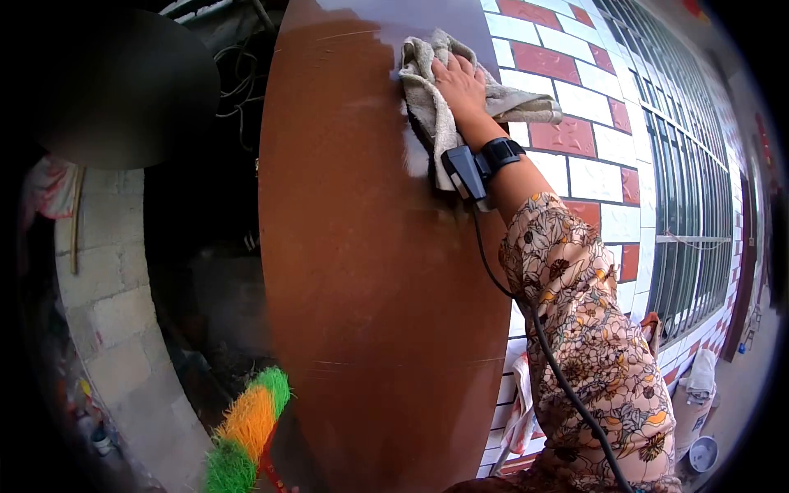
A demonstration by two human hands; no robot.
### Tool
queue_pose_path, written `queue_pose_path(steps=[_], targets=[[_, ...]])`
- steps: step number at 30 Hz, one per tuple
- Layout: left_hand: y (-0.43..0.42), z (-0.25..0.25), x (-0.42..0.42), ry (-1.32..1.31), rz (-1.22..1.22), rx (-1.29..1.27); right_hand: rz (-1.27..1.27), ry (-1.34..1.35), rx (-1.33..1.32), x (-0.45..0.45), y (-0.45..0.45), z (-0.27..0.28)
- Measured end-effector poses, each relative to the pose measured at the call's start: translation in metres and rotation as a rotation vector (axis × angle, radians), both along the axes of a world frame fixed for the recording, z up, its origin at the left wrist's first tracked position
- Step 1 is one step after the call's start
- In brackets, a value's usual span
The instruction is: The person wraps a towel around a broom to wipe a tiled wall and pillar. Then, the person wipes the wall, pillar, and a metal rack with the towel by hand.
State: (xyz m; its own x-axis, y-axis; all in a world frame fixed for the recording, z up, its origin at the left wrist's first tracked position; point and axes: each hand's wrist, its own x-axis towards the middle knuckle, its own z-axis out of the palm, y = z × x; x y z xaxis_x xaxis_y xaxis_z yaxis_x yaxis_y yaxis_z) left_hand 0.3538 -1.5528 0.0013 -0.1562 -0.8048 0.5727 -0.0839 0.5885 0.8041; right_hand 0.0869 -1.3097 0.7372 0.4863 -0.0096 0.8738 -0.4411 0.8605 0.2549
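Note:
My right hand point(460, 86) lies with its fingers spread on a grey-beige cloth point(431, 94), pressing it against the upper right part of a brown door panel point(370, 246). One end of the cloth hangs down beside my wrist, and another sticks out to the right over the tiles. A black strap with a small device point(466, 172) sits on my wrist, and a cable runs down from it along the flowered sleeve. My left hand is out of view. A green and orange fluffy duster point(249, 423) shows at the bottom left.
Right of the panel is a red and white tiled wall point(575, 107) with a barred window point(686, 181). A grey block wall point(111, 287) and a dark opening lie on the left. A bucket point(703, 453) stands at the lower right.

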Motion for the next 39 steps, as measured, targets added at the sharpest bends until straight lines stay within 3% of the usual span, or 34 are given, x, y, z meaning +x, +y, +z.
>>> queue_pose_path(steps=[2,3,5,7,9,10,12,13,15,16,18,21,22,28,30,31,32,34,36,38,39], targets=[[-0.01,-0.028,-0.011,-0.098,0.047,-0.053,0.068,-0.01,0.236,0.002,-0.012,-0.021],[0.002,-0.011,-0.007,0.137,-0.076,0.015,0.095,0.006,0.284,0.013,-0.016,-0.044],[0.022,0.031,0.007,0.347,-0.206,0.102,0.12,-0.169,0.385,0.026,-0.014,-0.078],[0.026,0.047,0.031,-0.103,-0.271,0.285,0.29,-0.402,0.409,0.041,-0.008,-0.097],[0.023,0.047,0.035,-0.109,-0.295,0.3,0.667,-0.763,0.518,0.053,-0.004,-0.1],[0.018,0.044,0.038,-0.088,-0.311,0.306,0.754,-0.76,0.55,0.055,-0.003,-0.102],[0.008,0.042,0.048,-0.146,-0.326,0.31,0.197,-0.245,0.421,0.051,-0.008,-0.1],[0.004,0.041,0.054,-0.178,-0.336,0.308,0.19,-0.277,0.423,0.065,-0.012,-0.108],[-0.001,0.037,0.067,-0.231,-0.358,0.304,0.101,-0.759,0.449,0.099,-0.017,-0.112],[-0.003,0.034,0.075,-0.254,-0.372,0.292,0.237,-1.019,0.408,0.122,-0.026,-0.124],[-0.002,0.029,0.09,-0.326,-0.408,0.268,0.771,-1.44,0.42,0.132,-0.045,-0.154],[0.001,0.01,0.105,-0.45,-0.501,0.238,0.822,-1.676,0.41,0.146,-0.065,-0.179],[0.012,0.023,0.104,-0.56,-0.499,0.207,0.832,-1.752,0.553,0.134,-0.056,-0.172],[0.029,0.034,0.119,-0.655,-0.577,0.161,0.878,-1.488,0.958,0.165,-0.06,-0.186],[0.031,0.03,0.129,-0.625,-0.622,0.191,0.961,-1.547,0.826,0.181,-0.05,-0.196],[0.028,0.029,0.136,-0.607,-0.661,0.252,1.206,-1.629,0.772,0.16,-0.052,-0.198],[0.023,0.027,0.143,-0.586,-0.696,0.313,1.208,-1.639,0.773,0.138,-0.044,-0.203],[0.009,0.011,0.167,-0.606,-0.666,0.347,1.524,-1.719,0.421,0.147,-0.041,-0.21],[0.003,0.008,0.182,-0.624,-0.623,0.383,1.536,-1.669,0.435,0.16,-0.035,-0.221],[0.009,0.022,0.202,-0.636,-0.575,0.36,1.454,-1.928,0.503,0.147,-0.036,-0.239],[0.014,0.031,0.205,-0.626,-0.547,0.342,1.27,-1.783,0.467,0.165,-0.036,-0.248]])
